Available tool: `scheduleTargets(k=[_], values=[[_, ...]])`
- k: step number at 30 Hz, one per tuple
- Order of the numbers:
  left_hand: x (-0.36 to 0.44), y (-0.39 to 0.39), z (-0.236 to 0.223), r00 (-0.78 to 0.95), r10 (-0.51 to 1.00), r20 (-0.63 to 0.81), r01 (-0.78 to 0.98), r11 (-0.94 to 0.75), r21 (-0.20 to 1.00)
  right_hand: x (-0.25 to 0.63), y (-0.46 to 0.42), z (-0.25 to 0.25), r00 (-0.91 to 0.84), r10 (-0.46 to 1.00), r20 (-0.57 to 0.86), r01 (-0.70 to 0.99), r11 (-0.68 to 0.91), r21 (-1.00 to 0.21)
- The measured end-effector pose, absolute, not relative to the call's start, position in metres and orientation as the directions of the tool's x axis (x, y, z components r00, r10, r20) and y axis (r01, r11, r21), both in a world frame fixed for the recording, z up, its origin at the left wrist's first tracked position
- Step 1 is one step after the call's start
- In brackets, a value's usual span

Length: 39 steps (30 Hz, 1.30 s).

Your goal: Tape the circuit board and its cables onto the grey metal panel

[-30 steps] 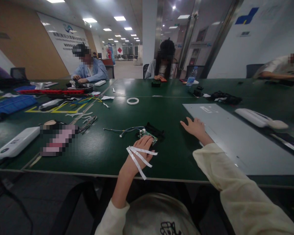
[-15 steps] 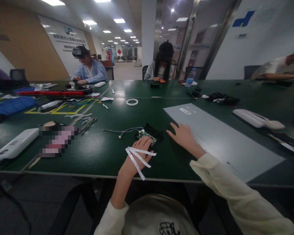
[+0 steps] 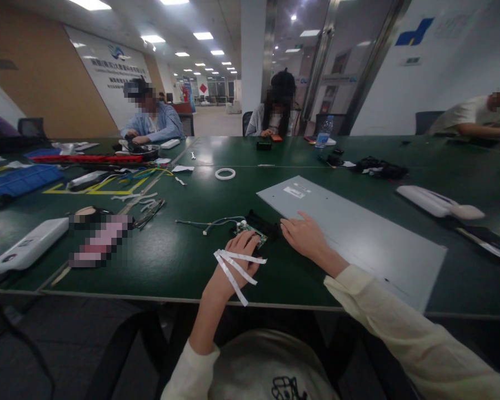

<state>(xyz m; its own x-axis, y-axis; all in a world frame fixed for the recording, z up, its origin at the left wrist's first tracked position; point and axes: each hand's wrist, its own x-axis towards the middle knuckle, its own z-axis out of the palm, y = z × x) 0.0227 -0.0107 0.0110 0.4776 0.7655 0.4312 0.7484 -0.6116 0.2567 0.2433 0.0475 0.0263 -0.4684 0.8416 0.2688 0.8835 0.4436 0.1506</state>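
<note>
My left hand (image 3: 234,261) lies over the near edge of a green circuit board (image 3: 246,226), its fingers curled onto it. Thin white tape strips (image 3: 236,270) fan out across the back of that hand. Blue-grey wires (image 3: 221,222) run left from the board, and a black plastic part (image 3: 263,223) lies right behind it. Just to the right, my right hand (image 3: 305,235) is open with fingers stretched toward the black part, its palm over the left side of a large grey panel (image 3: 370,239). Whether the right palm presses on the panel is hidden.
A white tape roll (image 3: 225,174) lies ahead. At left are tweezers-like tools (image 3: 150,214), a pink blurred item (image 3: 102,240), a white power bank (image 3: 27,244) and a blue tray (image 3: 23,180). A white device (image 3: 425,201) is at right. Co-workers sit across the table.
The grey panel has slid left and turned slightly. My right hand has moved a little left, its fingers now closer together. My left hand has stayed on the circuit board.
</note>
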Motion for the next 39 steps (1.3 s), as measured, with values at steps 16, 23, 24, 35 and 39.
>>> scheduleTargets(k=[16,23,24,35,39], values=[[0.023,-0.014,0.015,0.413,0.762,0.499,0.761,-0.590,0.271,0.253,0.062,0.003,-0.130,0.955,0.267,0.991,0.117,0.064],[0.025,-0.015,0.021,0.367,0.774,0.516,0.779,-0.559,0.283,0.259,0.066,0.002,-0.161,0.970,0.182,0.987,0.156,0.043],[0.025,-0.015,0.022,0.356,0.774,0.524,0.782,-0.554,0.286,0.258,0.066,0.002,-0.168,0.970,0.177,0.986,0.164,0.037],[0.024,-0.014,0.025,0.274,0.757,0.594,0.809,-0.515,0.283,0.239,0.042,0.014,-0.382,0.904,0.193,0.921,0.389,-0.002],[0.025,-0.014,0.026,0.269,0.759,0.593,0.820,-0.503,0.272,0.234,0.033,0.017,-0.446,0.872,0.201,0.888,0.460,-0.025]])
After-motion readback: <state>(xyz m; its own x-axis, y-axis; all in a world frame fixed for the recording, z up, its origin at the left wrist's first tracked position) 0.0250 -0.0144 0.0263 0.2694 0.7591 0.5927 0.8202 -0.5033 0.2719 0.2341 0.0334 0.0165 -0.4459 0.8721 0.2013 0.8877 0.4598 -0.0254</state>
